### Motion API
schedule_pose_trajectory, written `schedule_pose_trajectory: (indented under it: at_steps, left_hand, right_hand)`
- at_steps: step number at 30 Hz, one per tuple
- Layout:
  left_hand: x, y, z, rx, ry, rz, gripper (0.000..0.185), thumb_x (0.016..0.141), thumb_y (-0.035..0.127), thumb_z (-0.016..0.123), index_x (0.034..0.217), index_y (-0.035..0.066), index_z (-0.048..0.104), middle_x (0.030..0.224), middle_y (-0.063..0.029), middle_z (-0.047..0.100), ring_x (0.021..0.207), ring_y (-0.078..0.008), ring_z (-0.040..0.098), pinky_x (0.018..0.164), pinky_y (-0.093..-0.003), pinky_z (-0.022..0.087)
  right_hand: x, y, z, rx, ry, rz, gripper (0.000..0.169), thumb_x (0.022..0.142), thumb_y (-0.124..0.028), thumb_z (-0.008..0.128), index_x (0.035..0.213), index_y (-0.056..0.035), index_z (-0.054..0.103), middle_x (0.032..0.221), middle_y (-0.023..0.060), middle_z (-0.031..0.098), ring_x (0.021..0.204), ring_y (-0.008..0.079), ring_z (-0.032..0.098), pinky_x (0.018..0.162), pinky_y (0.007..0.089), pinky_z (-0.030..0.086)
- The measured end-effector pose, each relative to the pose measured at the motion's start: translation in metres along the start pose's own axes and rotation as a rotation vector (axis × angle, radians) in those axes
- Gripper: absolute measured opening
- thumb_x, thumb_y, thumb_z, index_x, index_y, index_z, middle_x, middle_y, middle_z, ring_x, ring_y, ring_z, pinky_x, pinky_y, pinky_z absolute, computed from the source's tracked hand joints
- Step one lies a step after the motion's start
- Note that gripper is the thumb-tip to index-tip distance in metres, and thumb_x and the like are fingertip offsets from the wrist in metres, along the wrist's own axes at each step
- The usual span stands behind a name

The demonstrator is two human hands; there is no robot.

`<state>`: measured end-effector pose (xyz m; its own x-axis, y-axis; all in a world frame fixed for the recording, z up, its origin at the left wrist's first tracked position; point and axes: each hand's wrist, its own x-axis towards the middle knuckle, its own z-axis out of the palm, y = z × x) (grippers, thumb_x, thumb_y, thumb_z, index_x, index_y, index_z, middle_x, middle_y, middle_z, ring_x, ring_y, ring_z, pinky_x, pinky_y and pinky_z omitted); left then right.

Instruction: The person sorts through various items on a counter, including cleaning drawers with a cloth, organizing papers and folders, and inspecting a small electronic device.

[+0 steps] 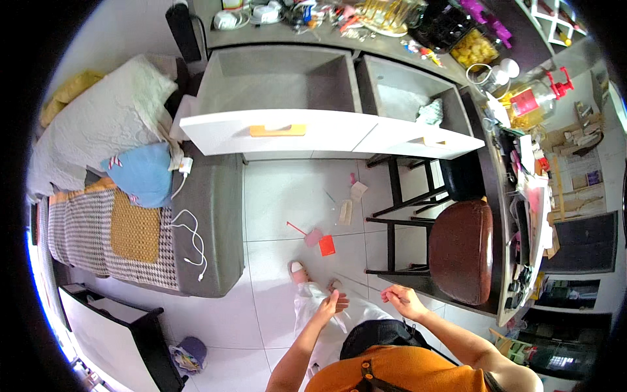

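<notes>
My right hand (402,300) is closed around a thin grey rod (365,284), which slants forward and left over the floor; what the rod is cannot be made out. Held low in front of my body, my left hand (334,304) has its fingers apart and nothing in them. On the tiled floor ahead of my shoes lie a red card (326,245), a pink piece (313,237) and a thin red stick (296,227). Farther off are a beige strip (346,212), a pale paper piece (359,189) and a small pink item (352,177).
Two white-fronted drawers, left (220,132) and right (392,139), stand pulled out; the right one holds a patterned cloth (431,112). A brown stool (463,250) tucks against a cluttered desk on the right. A grey sofa (210,235) flanks the left, with a white cable (198,240) on it.
</notes>
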<state>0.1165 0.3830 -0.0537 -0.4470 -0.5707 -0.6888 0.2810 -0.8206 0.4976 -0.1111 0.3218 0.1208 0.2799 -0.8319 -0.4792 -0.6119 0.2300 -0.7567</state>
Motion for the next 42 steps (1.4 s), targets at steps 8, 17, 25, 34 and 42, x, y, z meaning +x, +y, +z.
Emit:
schedule_pose_trajectory:
  at_steps: [8,17,25,34,42]
  left_hand:
    - [-0.032,0.131,0.063,-0.547,-0.160,0.091,0.034,0.096,0.039,0.047,0.100,0.008,0.057,0.090,-0.0082,0.062,0.086,-0.0168,0.061,0.074,-0.0305,0.049]
    - [-0.019,0.270,0.137,-0.264,-0.243,0.515,0.019,0.096,0.024,0.050,0.092,0.006,0.054,0.090,-0.0105,0.062,0.076,-0.0162,0.059,0.069,-0.0300,0.048]
    - [0.049,0.354,0.233,0.178,-0.175,0.659,0.021,0.099,0.020,0.042,0.099,0.001,0.051,0.093,-0.0100,0.062,0.080,-0.0140,0.061,0.073,-0.0274,0.051]
    - [0.074,0.385,0.266,0.210,0.416,0.794,0.027,0.100,0.026,0.039,0.094,0.003,0.053,0.084,-0.0050,0.055,0.071,-0.0121,0.056,0.063,-0.0275,0.046]
    - [0.076,0.386,0.243,0.006,0.572,0.854,0.030,0.100,0.027,0.039,0.093,0.002,0.054,0.086,-0.0062,0.057,0.069,-0.0127,0.057,0.063,-0.0269,0.046]
  right_hand:
    - [-0.036,-0.104,-0.069,0.367,-0.136,-0.111,0.022,0.094,-0.014,0.051,0.104,0.0030,0.063,0.099,0.0101,0.065,0.093,0.0159,0.061,0.085,0.0293,0.047]
    - [-0.049,-0.068,-0.193,1.080,-0.091,-0.041,0.038,0.089,-0.016,0.060,0.122,0.0025,0.054,0.109,0.0215,0.063,0.094,0.0226,0.062,0.086,0.0335,0.047]
    - [0.074,-0.076,-0.322,-0.019,-0.016,-0.263,0.030,0.091,-0.018,0.058,0.115,-0.0004,0.059,0.096,0.0097,0.067,0.089,0.0155,0.062,0.079,0.0298,0.049]
    - [0.356,-0.040,-0.429,-0.539,0.385,0.050,0.067,0.084,-0.031,0.063,0.140,-0.0084,0.033,0.139,0.0298,0.030,0.124,0.0486,0.036,0.099,0.0485,0.038]
    - [0.453,-0.032,-0.350,-1.327,0.023,-0.354,0.063,0.079,-0.015,0.056,0.136,0.0048,0.037,0.147,0.0153,0.027,0.139,0.0361,0.015,0.112,0.0467,0.019]
